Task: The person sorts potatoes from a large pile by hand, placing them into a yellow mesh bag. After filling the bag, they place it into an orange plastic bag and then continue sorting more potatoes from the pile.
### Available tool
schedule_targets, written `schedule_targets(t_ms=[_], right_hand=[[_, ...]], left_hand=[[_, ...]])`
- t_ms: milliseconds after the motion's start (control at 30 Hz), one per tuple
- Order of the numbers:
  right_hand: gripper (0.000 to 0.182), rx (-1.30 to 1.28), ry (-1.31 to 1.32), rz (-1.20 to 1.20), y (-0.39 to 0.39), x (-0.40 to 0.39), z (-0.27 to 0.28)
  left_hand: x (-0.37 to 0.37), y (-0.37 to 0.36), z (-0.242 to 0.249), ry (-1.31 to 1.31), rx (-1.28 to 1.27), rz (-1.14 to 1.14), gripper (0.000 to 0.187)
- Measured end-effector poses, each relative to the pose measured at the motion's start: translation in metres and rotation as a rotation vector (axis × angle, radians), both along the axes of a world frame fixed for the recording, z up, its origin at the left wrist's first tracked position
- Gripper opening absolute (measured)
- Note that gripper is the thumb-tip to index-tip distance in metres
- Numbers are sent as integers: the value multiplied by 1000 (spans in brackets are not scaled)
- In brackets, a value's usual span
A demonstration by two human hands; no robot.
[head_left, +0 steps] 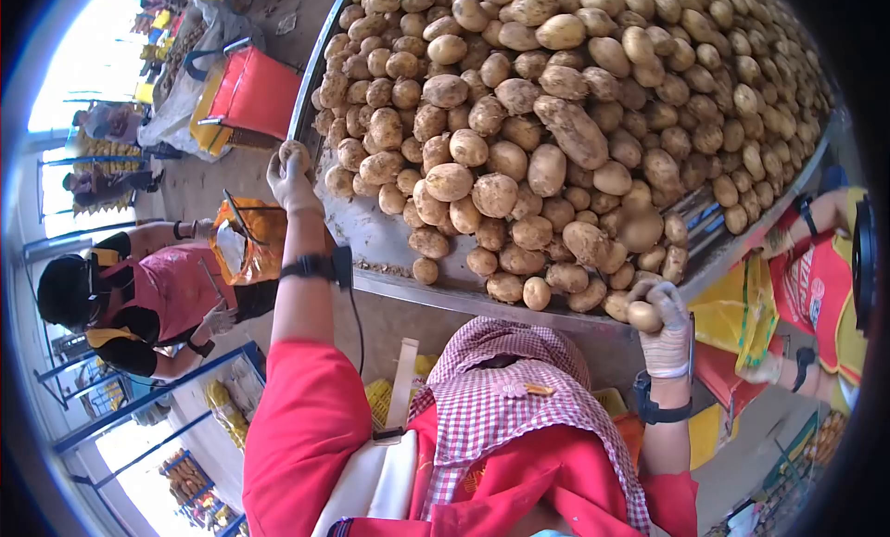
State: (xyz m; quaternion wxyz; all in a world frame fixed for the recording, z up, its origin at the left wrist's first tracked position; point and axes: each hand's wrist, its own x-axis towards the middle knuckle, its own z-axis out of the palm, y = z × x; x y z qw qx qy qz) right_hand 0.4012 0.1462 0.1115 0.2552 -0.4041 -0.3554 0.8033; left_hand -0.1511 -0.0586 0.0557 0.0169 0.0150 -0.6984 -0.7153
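A big heap of potatoes (pixel 496 194) lies on a metal-edged table (pixel 371 236) in front of me. My left hand (pixel 295 187), in a pale glove, is stretched out to the table's left edge. Its fingers are closed round a potato (pixel 295 153). Near the front edge, my gloved right hand (pixel 667 331) grips a small potato (pixel 644 316) between thumb and fingers, close beside the heap. A black strap circles each of my wrists.
A red crate-like container (pixel 250 92) stands beyond the table's left corner. To the left, a person in a pink apron (pixel 171 282) is beside an orange bag (pixel 250 240). On the right, another person in a red apron (pixel 807 277) is near a yellow bag (pixel 737 310).
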Motion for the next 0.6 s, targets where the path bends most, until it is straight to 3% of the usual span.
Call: schedule_targets(t_ms=[33, 133, 233, 267, 300, 333, 367, 400, 433, 467, 500, 533, 600], right_hand=[[22, 20, -80, 43, -6, -2, 2], [32, 3, 22, 201, -26, -20, 4], [66, 103, 171, 276, -56, -18, -22], [69, 141, 236, 171, -72, -19, -33], [73, 109, 359, 245, -76, -8, -15], [72, 168, 144, 159, -95, 0, -28], [65, 152, 195, 81, -104, 12, -13], [57, 147, 185, -68, -121, 33, -21], [48, 140, 177, -208, -135, 54, -34], [48, 151, 172, -267, -150, 77, -44], [41, -26, 195, -402, -169, 105, -53], [34, -203, 227, -545, -192, 135, -60], [18, -291, 157, -812, -237, 193, -68]], left_hand=[[28, -5, 24, 44, -34, -154, 54], [143, 21, 72, 46, -95, -627, 58], [268, 44, 75, 310, -255, -1032, 59], [298, 45, 62, 285, -302, -1188, 59], [329, 46, 49, 438, -262, -1332, 60], [370, 51, 61, 639, -300, -1470, 63], [399, 51, 73, 852, -335, -1579, 66], [423, 46, 63, 835, -276, -1672, 70], [442, 35, 36, 272, -165, -1769, 72], [453, 35, 47, 498, -318, -1841, 71], [465, 38, 56, 743, -456, -1904, 70], [476, 39, 50, 869, -404, -1913, 70], [475, 44, 39, 1168, -322, -1888, 68]])
